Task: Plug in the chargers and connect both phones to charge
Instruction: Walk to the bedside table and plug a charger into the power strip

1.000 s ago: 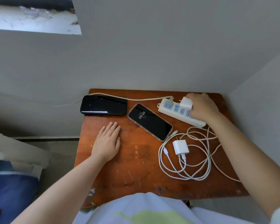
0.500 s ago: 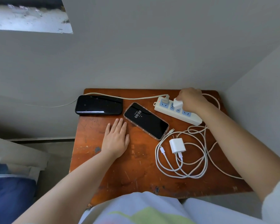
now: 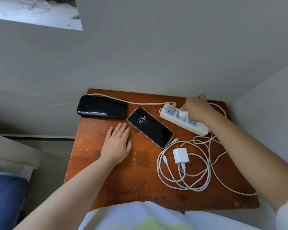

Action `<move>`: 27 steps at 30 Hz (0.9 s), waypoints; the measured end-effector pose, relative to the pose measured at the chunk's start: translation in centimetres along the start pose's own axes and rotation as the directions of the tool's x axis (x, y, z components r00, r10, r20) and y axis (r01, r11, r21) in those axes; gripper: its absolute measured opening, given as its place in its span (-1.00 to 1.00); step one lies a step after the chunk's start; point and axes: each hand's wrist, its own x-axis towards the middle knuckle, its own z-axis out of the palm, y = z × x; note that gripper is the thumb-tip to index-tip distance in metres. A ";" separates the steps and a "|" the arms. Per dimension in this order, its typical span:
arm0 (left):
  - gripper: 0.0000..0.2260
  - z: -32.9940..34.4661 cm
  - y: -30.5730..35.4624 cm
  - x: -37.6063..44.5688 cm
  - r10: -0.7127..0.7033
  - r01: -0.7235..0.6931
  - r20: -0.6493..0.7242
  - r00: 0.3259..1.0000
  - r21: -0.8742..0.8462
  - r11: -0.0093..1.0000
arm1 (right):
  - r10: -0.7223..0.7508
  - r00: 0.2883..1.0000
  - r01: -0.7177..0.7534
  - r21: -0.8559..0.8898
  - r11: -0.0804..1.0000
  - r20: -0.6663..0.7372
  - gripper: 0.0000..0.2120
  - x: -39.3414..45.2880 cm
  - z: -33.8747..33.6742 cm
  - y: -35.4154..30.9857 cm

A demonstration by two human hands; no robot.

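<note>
My right hand (image 3: 196, 107) grips a white charger plug (image 3: 183, 113) over the second socket of the white power strip (image 3: 196, 127) at the back right of the wooden table (image 3: 140, 180). Whether its pins are seated I cannot tell. My left hand (image 3: 117, 146) lies flat and open on the table. A black phone (image 3: 101, 107) lies at the back left. A second phone (image 3: 150, 127) in a clear case shows 09:59. Another white charger (image 3: 180, 156) lies loose on coiled white cables (image 3: 186, 183).
The table stands in a corner, with grey walls behind and to the right. The strip's own cord (image 3: 140, 102) runs left along the back edge and off the table. A loose cable end (image 3: 165, 159) lies beside the spare charger. Bedding (image 3: 7, 188) is at the lower left.
My right hand has slid leftward along the power strip with the charger plug, from the far sockets to the second socket. My left hand stays flat on the table.
</note>
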 end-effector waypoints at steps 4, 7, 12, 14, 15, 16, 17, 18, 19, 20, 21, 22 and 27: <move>-0.56 0.1 -0.1 0.0 -0.003 0.003 -0.008 1.000 -0.004 1.000 | 0.039 0.992 -0.011 0.229 0.973 -0.118 -0.71 -0.7 -0.2 0.0; -0.56 0.1 0.0 0.0 -0.001 0.001 -0.014 1.000 -0.010 1.000 | 0.120 0.984 -0.062 0.379 0.923 -0.132 -0.79 -0.9 -0.6 -0.3; -0.56 0.0 0.0 -0.1 0.002 -0.003 -0.018 1.000 -0.028 1.000 | 0.129 0.959 -0.085 0.177 0.981 -0.253 -0.79 -1.5 -0.3 -2.0; -0.57 -0.1 0.1 -0.2 0.002 -0.003 -0.017 1.000 -0.035 0.999 | 0.147 0.935 -0.134 0.064 0.989 -0.322 -0.74 -2.0 0.5 -3.0; -0.57 -0.2 0.1 -0.1 0.003 -0.004 -0.015 1.000 -0.037 0.999 | 0.169 0.923 -0.157 0.063 0.986 -0.346 -0.69 -2.3 1.0 -3.4; -0.57 -0.2 0.1 -0.1 0.003 -0.004 -0.012 1.000 -0.039 0.999 | 0.184 0.916 -0.173 0.062 0.983 -0.358 -0.63 -2.5 1.6 -3.9; -0.57 -0.2 0.1 -0.1 0.002 -0.002 -0.007 1.000 -0.041 0.999 | 0.192 0.913 -0.180 0.066 0.981 -0.359 -0.55 -2.8 2.3 -4.3; -0.57 -0.2 0.1 0.0 0.002 -0.002 -0.002 1.000 -0.038 0.999 | 0.198 0.911 -0.183 0.076 0.980 -0.362 -0.48 -2.9 2.9 -4.7; -0.57 -0.2 0.1 0.0 0.002 -0.002 0.002 1.000 -0.031 1.000 | 0.214 0.906 -0.188 0.104 0.977 -0.364 -0.41 -3.0 3.7 -5.0; -0.56 -0.2 0.1 0.0 0.001 -0.001 0.004 1.000 -0.026 1.000 | 0.239 0.899 -0.197 0.148 0.969 -0.367 -0.37 -3.1 4.2 -5.3; -0.56 -0.2 0.1 0.0 0.000 0.000 0.005 1.000 -0.024 1.000 | 0.265 0.889 -0.206 0.191 0.960 -0.373 -0.34 -3.1 4.7 -5.5; -0.56 -0.2 0.1 0.0 -0.001 0.001 0.004 1.000 -0.026 1.000 | 0.293 0.875 -0.216 0.230 0.949 -0.385 -0.33 -3.2 5.0 -5.8; -0.56 -0.4 0.3 0.0 0.003 -0.003 -0.004 1.000 -0.024 1.000 | 0.393 0.785 -0.198 0.407 0.892 -0.479 -0.46 -3.5 4.9 -5.9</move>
